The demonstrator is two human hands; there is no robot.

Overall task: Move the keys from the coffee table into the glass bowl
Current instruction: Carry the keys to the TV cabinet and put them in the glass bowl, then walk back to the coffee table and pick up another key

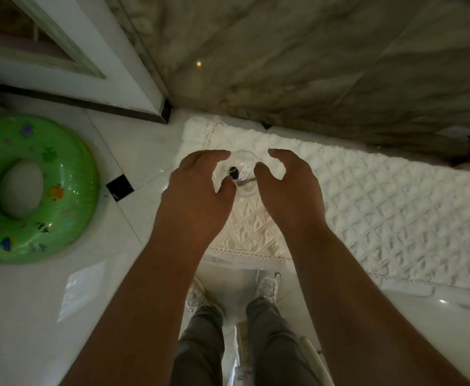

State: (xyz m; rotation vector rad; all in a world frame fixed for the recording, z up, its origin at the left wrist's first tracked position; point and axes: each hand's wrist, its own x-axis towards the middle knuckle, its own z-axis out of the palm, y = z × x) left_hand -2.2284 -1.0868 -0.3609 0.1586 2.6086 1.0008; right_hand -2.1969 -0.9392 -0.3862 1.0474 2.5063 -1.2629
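A clear glass bowl (245,190) stands on the white quilted cloth (367,201) near its left end. Inside it lie the keys (238,174), a black fob with a white tag and a metal blade. My left hand (200,185) curves around the bowl's left side, fingers apart, thumb near the rim. My right hand (286,185) curves around the right side in the same way. Whether the fingers touch the glass I cannot tell. Neither hand holds the keys.
A green inflatable swim ring (33,190) lies on the pale tiled floor at the left. A marble wall (311,65) rises behind the cloth-covered surface. My legs and white shoes (267,285) show below, close to the surface's front edge.
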